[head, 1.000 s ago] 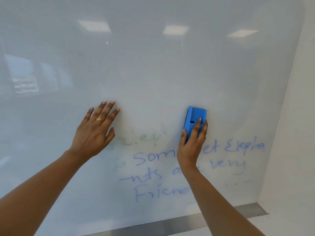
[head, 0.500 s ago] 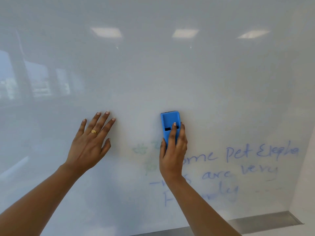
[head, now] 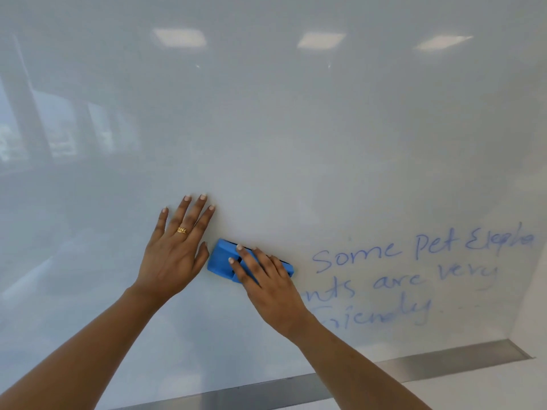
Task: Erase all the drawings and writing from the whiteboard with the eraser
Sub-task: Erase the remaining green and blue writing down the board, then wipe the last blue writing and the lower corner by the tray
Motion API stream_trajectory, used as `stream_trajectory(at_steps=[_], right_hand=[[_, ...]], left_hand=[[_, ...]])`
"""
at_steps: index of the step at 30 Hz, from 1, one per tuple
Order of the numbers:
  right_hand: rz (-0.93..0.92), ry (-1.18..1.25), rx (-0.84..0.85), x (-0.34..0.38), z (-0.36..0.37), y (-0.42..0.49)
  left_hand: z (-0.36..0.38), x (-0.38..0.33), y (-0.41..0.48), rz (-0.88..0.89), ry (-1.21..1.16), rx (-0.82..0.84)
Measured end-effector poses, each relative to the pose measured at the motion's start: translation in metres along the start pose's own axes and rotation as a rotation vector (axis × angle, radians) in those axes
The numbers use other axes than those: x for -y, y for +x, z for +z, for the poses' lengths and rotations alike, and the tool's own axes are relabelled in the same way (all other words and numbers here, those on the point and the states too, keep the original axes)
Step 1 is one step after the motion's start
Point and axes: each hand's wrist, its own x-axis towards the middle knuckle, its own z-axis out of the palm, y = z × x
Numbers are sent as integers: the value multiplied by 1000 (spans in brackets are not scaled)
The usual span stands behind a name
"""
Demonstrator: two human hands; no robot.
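A large glossy whiteboard point(head: 296, 128) fills the view. My right hand point(head: 266, 285) grips a blue eraser point(head: 220, 260) and presses it flat on the board, its long side nearly level. My left hand point(head: 174, 255) lies flat on the board with fingers spread, its thumb almost touching the eraser's left end. Blue handwriting point(head: 414, 273) in three lines stands to the right of the eraser; the starts of the two lower lines are hidden behind my right wrist.
A metal strip point(head: 444, 362) runs along the board's bottom edge. A white wall point(head: 529, 306) meets the board at the lower right. Ceiling lights and windows reflect in the upper and left board surface.
My right hand has swept the eraser left and down, turning it from upright to sideways, up against my left thumb. The faint green marks left of the blue text are gone. The view shifted left.
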Motion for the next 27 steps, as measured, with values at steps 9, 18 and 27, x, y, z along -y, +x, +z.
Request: stream_trajectory(at_steps=[9, 18, 27], right_hand=[[39, -30, -84, -37, -22, -2], [564, 185, -311, -116, -63, -6], [726, 279, -419, -93, -50, -1]], left_hand=[[4, -6, -8, 14, -5, 9], [10, -9, -14, 20, 5, 1], [24, -20, -21, 23, 14, -19]])
